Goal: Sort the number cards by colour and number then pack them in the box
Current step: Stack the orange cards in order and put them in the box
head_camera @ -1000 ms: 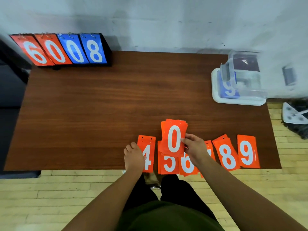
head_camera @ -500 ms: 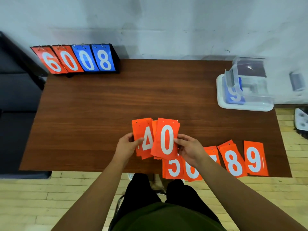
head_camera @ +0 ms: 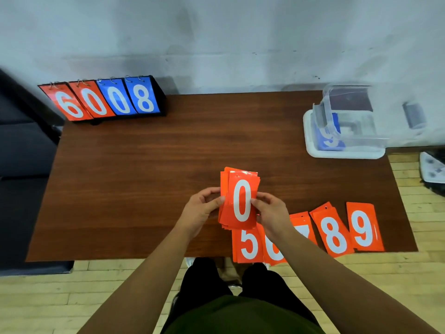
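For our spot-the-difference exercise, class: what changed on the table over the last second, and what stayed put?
The left hand picked the 4 card off the table and merged it into the 0 stack in the right hand; both hands now grip it. The 5 to 9 cards, box and scoreboard stayed put.

Orange cards [head_camera: 240, 201] with white numerals, red-and-blue scoreboard [head_camera: 106, 100], dark brown wood-grain table [head_camera: 168, 165], clear box [head_camera: 349, 121].
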The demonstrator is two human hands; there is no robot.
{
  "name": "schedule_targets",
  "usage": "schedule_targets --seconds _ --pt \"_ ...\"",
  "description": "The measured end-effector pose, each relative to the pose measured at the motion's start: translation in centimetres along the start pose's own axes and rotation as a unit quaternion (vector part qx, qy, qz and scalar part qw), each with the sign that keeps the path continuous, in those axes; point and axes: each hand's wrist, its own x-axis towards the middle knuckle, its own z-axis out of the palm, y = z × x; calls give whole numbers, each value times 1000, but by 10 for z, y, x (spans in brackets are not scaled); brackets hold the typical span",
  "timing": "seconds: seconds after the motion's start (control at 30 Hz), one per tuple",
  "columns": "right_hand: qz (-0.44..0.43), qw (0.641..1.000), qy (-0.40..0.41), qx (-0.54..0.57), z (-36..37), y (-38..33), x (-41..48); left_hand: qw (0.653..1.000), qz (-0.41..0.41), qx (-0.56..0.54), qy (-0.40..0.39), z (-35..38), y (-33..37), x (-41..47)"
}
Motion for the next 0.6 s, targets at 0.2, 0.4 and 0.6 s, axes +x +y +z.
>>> schedule_targets --seconds 0.2,0.4,0.6 --pt "13 1000 -6 -13 -21 4 1 999 -12 24 -20 21 -6 6" --pt "37 999 -6 19 -60 10 9 992 -18 121 5 43 -20 21" --pt "38 998 32 27 -103 15 13 909 -93 373 159 48 -66 46"
